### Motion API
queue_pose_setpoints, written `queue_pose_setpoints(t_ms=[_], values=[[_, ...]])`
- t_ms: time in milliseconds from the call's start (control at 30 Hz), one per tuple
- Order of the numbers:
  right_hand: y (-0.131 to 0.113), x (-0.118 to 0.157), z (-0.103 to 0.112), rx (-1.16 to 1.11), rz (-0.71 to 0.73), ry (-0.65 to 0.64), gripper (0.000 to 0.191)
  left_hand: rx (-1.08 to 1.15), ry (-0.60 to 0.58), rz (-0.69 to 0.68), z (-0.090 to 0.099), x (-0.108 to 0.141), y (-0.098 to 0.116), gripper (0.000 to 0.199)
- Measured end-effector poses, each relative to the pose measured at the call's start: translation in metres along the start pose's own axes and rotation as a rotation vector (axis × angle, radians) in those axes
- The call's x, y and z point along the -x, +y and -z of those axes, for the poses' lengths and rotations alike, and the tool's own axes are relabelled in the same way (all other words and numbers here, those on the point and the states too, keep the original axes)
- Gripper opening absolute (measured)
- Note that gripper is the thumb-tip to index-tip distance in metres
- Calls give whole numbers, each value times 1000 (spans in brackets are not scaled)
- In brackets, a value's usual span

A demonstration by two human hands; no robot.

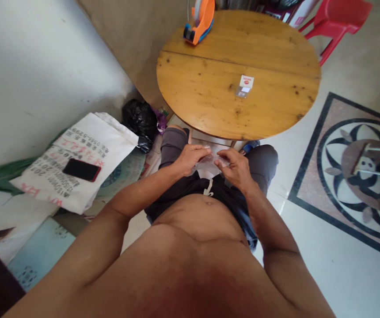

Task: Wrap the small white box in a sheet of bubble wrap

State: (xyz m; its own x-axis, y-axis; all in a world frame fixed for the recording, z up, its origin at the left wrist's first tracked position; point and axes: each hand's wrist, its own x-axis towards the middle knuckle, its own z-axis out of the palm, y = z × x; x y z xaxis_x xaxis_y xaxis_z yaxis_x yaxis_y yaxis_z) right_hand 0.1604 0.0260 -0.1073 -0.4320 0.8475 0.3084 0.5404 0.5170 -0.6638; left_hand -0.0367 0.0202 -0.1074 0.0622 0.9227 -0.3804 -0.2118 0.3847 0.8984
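Observation:
Above my lap, my left hand and my right hand face each other with bent fingers. Between them stretches a thin, clear plastic piece, perhaps a bag or film; its exact kind is hard to make out. The left fingers and thumb pinch one side of it, while the right thumb and fingers grip the other. On the round wooden table in front of me lies a small white-and-red box, with a small greyish see-through packet touching its near side.
An orange tape dispenser stands at the table's far left edge. To my left, a dark phone rests on a folded white sack, near a black plastic bag. A red chair stands behind the table at right.

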Motion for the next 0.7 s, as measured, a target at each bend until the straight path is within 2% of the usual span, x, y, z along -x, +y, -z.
queue_pose_setpoints(t_ms=[133, 300, 400, 500, 700], values=[[-5, -4, 4, 20, 15, 39, 33, -40, -8, -38, -3, 1, 7, 35], [-8, -6, 2, 112, 30, 21, 23, -8, -61, -41, -6, 0, 9, 31], [-8, -4, -1, 187, 65, 42, 25, 50, -63, -1, -7, -3, 8, 29], [-8, -2, -4, 255, 126, 70, 26, 131, -62, 85, -8, -4, 7, 24], [-3, 0, -8, 342, 363, 257, 16, 162, -27, 168, -10, -6, 7, 21]])
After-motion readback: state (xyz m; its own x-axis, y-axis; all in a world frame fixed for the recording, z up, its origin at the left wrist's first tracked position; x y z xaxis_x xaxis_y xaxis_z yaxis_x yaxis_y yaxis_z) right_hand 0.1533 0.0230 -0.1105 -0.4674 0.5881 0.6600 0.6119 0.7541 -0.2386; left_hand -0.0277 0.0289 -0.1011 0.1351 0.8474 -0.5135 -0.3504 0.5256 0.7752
